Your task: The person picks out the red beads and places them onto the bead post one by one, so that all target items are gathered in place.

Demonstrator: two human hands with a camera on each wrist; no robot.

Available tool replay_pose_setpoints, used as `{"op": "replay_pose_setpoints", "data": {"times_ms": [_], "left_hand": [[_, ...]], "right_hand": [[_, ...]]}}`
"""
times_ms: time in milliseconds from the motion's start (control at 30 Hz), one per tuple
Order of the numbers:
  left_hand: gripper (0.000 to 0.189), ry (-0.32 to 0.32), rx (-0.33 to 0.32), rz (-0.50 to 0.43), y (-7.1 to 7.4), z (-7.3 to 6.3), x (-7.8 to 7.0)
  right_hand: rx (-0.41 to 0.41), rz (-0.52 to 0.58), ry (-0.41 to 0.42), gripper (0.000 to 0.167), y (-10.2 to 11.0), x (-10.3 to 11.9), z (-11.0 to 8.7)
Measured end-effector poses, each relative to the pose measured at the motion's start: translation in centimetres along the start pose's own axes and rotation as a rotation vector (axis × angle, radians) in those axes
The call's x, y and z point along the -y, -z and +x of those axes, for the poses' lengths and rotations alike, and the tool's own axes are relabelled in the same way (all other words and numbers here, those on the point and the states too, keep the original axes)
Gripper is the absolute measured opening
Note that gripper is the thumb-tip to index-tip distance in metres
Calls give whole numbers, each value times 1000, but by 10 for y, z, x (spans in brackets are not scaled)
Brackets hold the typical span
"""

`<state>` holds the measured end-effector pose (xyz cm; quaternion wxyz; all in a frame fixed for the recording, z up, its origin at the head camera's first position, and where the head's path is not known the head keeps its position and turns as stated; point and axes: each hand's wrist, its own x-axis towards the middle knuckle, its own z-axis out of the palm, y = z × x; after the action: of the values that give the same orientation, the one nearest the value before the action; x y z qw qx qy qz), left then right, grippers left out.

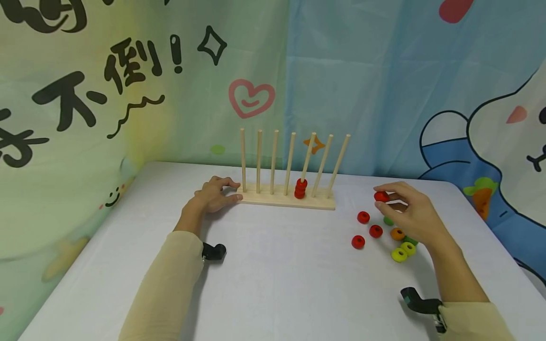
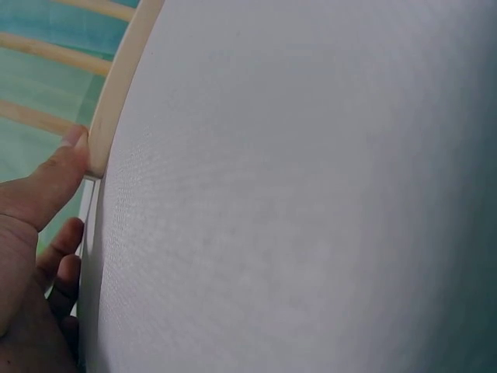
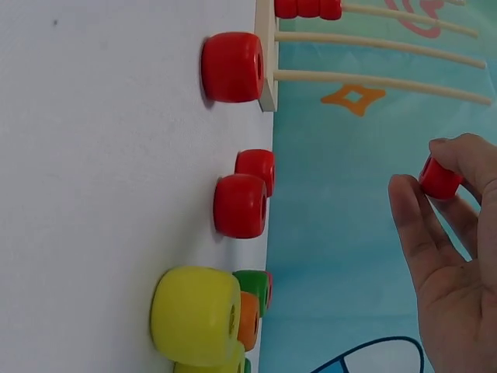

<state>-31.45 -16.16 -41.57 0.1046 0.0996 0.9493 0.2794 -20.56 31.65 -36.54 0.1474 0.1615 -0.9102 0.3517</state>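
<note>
A pale wooden peg stand (image 1: 273,199) with a row of upright pegs stands toward the back of the white table. My left hand (image 1: 215,194) grips the left end of its base, thumb (image 2: 66,167) at the front corner. Several red beads (image 1: 300,189) are stacked on one peg right of the middle. Out to the right, my right hand (image 1: 411,210) pinches a red bead (image 1: 381,196) between thumb and fingertips. In the right wrist view that held bead (image 3: 439,179) is raised above the table.
Below my right hand, loose red beads (image 1: 358,242) lie on the table (image 1: 277,279). Closer under the wrist are an orange bead (image 1: 397,234), green beads (image 1: 388,220) and two yellow beads (image 1: 399,255). A printed cloth backdrop (image 1: 341,85) hangs behind the table.
</note>
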Motion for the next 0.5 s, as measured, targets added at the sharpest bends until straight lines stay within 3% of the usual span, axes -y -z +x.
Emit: {"op": "replay_pose_setpoints", "data": {"times_ms": [200,500], "left_hand": [[51,9,9,-11,0,0,-2],[53,11,7,1,0,1,0]], "right_hand": [[0,5,-25,41,1,2,4],[-8,8,27,35,-2,14,12]]}}
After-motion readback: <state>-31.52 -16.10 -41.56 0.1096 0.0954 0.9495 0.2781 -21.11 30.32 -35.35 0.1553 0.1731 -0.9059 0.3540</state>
